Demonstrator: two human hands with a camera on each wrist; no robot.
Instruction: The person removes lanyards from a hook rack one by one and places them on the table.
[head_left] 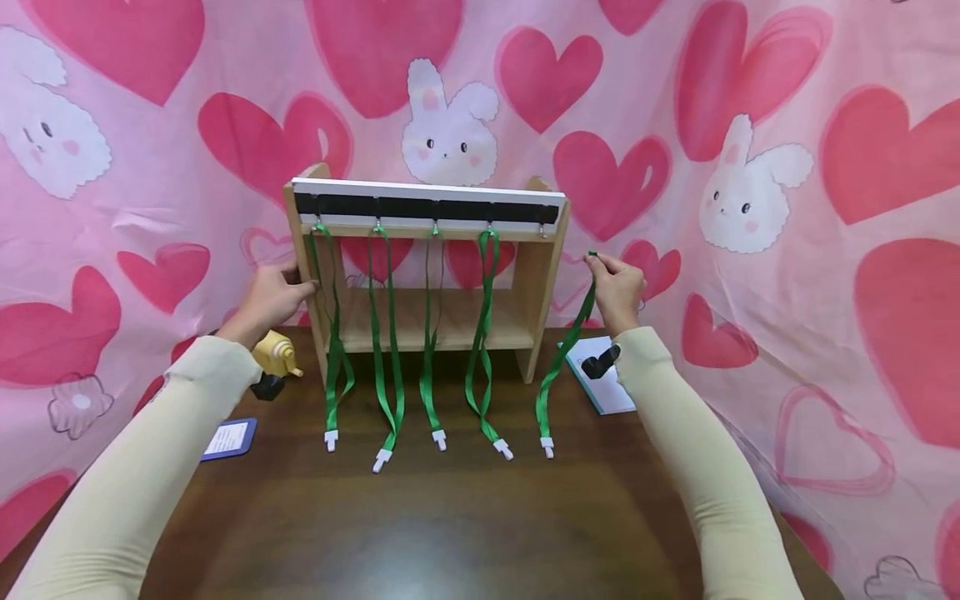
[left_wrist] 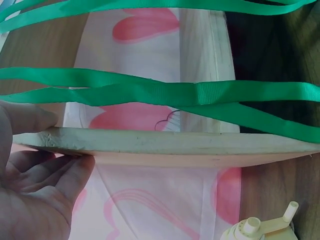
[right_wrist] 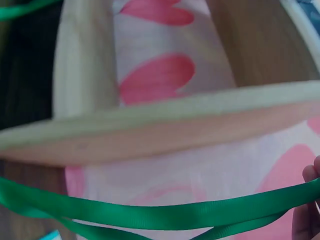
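Observation:
A wooden rack [head_left: 433, 321] stands on the table, its white top strip faced with a black band [head_left: 405, 208] and several small hooks. Green lanyards [head_left: 486, 317] with white end clips hang from all but the rightmost hook [head_left: 543, 230], which is bare. My left hand [head_left: 273, 293] holds the rack's left side panel [left_wrist: 175, 143], thumb on one face and fingers on the other. Right of the rack, my right hand [head_left: 619, 287] pinches the top of another green lanyard [right_wrist: 175, 215]. Its clip [head_left: 547, 447] hangs low, near the tabletop.
A yellow object with a small spout-like end [head_left: 277, 353] sits left of the rack, with a blue-edged card [head_left: 229, 439] nearer the front. A light-blue and white booklet [head_left: 603, 379] lies to the right. Pink heart-patterned cloth [head_left: 450, 50] encloses the brown table [head_left: 450, 533].

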